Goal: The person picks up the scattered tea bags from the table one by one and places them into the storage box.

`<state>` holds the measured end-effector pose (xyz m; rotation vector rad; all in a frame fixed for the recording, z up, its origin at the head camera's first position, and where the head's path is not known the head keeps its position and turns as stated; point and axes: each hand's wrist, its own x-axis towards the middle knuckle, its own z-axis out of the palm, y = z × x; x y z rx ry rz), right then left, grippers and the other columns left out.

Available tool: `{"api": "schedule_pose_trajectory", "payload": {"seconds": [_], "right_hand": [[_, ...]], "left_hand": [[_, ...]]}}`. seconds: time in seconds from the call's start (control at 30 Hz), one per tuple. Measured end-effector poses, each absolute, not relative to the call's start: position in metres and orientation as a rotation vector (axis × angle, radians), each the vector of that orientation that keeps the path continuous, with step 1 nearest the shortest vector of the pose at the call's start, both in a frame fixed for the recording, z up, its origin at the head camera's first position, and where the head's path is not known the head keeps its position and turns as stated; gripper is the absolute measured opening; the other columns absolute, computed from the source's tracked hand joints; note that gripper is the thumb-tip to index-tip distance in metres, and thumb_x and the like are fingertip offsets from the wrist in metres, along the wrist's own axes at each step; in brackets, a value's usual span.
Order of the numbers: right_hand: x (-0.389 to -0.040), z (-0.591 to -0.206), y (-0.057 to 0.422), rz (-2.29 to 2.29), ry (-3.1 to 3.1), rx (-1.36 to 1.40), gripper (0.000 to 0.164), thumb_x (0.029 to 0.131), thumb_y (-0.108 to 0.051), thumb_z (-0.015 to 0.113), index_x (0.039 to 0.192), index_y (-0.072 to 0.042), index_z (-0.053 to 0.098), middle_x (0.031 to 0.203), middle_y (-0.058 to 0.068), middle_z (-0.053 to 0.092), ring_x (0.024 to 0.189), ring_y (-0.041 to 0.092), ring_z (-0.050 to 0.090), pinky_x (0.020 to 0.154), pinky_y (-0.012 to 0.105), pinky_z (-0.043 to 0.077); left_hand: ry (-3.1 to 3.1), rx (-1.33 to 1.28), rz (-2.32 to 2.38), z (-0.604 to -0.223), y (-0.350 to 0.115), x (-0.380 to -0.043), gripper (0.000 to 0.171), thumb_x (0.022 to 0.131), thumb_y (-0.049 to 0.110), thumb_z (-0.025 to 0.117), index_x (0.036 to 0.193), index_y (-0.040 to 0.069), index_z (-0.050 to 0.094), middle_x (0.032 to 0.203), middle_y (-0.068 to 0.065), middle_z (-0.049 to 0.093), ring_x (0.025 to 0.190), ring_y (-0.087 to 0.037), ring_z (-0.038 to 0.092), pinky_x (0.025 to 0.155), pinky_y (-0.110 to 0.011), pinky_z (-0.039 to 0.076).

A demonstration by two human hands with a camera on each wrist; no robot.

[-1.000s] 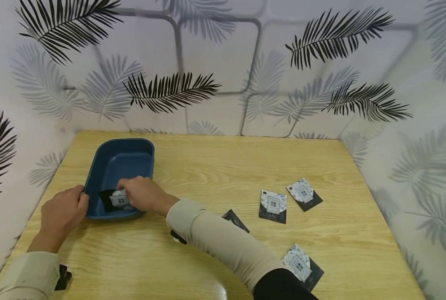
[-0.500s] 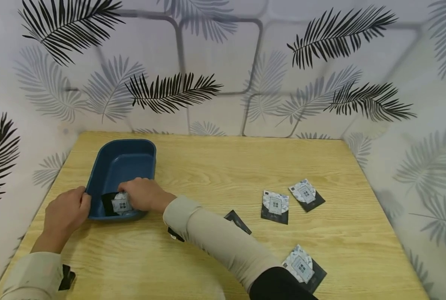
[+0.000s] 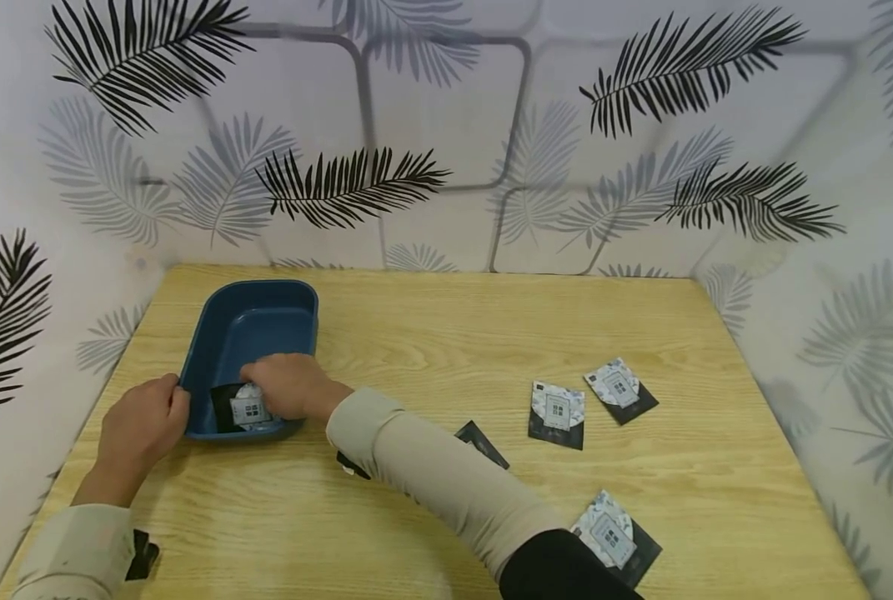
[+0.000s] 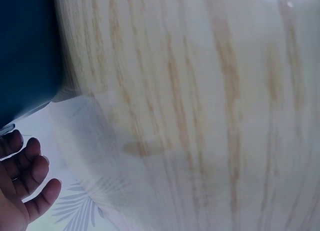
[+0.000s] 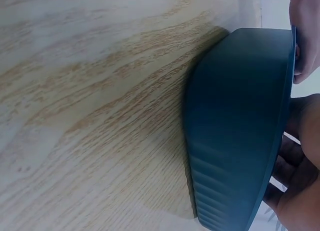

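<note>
A deep blue plastic bin [image 3: 266, 329] with rounded corners stands at the left of the wooden table. My left hand [image 3: 142, 421] grips its near left rim; in the left wrist view the curled fingers [image 4: 32, 173] show just under the bin's edge [image 4: 27, 51]. Inside the near end, my right hand [image 3: 288, 385] pinches a black and white printed sachet [image 3: 249, 408] by its right side. Whether other sachets lie beneath it is hidden. From the right wrist, the bin's outer wall [image 5: 235, 126] hides most of that hand [image 5: 300, 176].
Several similar flat sachets lie spread on the table's right half: one upright [image 3: 557, 415], one tilted [image 3: 620, 390], one nearer the front [image 3: 614, 537]. Another sachet [image 3: 482, 444] is partly covered by the right sleeve. A leaf-patterned wall covering [image 3: 446, 125] borders the table.
The whole head view has drifted slightly to the right. Within the bin, the right hand and the sachet shift only a little; the left hand keeps its place on the rim.
</note>
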<state>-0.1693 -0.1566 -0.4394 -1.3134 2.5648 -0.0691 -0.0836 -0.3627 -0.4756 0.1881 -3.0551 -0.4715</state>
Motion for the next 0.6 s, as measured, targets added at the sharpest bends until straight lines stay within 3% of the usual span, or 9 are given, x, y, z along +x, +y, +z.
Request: {"api": "schedule_pose_trajectory", "payload": {"seconds": [0.27, 0.47, 0.6], "right_hand": [[-0.174, -0.442, -0.158, -0.061, 2.555, -1.252, 0.04, 0.103, -0.015, 0.049, 0.14, -0.03, 0.056, 0.133, -0.012, 0.064, 0.106, 0.004, 0.064, 0.07, 0.02, 0.047], [-0.178, -0.441, -0.156, 0.018, 2.58, -1.278, 0.042, 0.103, -0.022, 0.05, 0.145, -0.029, 0.05, 0.14, -0.011, 0.059, 0.122, 0.007, 0.061, 0.094, 0.028, 0.05], [-0.182, -0.433, -0.155, -0.021, 2.615, -1.359, 0.045, 0.102, -0.024, 0.052, 0.146, -0.026, 0.048, 0.142, -0.009, 0.058, 0.12, 0.007, 0.062, 0.088, 0.025, 0.052]], "left_hand": [[-3.066, 0.18, -0.476, -0.477, -0.36, -0.088, 0.03, 0.1, 0.017, 0.033, 0.085, 0.0, 0.053, 0.087, -0.025, 0.063, 0.075, -0.041, 0.061, 0.063, -0.052, 0.044], [-3.059, 0.168, -0.494, -0.476, -0.362, -0.087, 0.03, 0.1, 0.018, 0.032, 0.078, 0.005, 0.048, 0.076, -0.018, 0.058, 0.064, -0.031, 0.055, 0.055, -0.041, 0.037], [-3.043, 0.169, -0.498, -0.472, -0.367, -0.083, 0.032, 0.101, 0.018, 0.029, 0.075, 0.007, 0.045, 0.067, -0.012, 0.05, 0.057, -0.024, 0.046, 0.052, -0.035, 0.03]]}}
